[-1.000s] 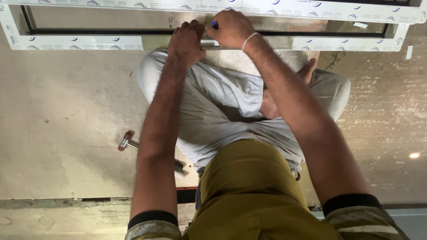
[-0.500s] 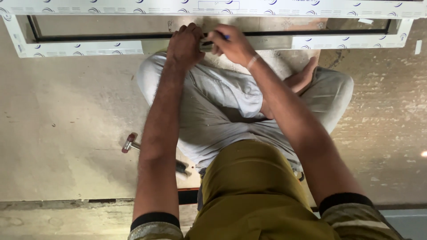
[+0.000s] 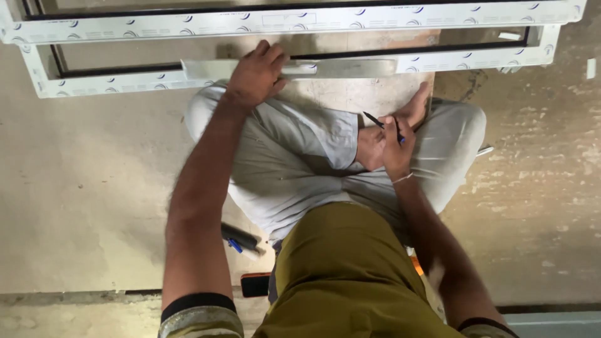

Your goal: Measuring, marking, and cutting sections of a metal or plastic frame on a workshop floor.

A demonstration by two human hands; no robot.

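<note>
At the far frame [image 3: 125, 81], the left hand [image 3: 255, 74] presses the strip [image 3: 338, 67]; the right hand [image 3: 395, 147] has drawn back, pinching a pen [image 3: 383, 122].

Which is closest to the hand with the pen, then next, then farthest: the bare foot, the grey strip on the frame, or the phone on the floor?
From the right hand, in the head view:
1. Bare foot, just above the hand.
2. Grey strip, farther up, on the white frame.
3. Phone, far down to the left, by the waist.
</note>
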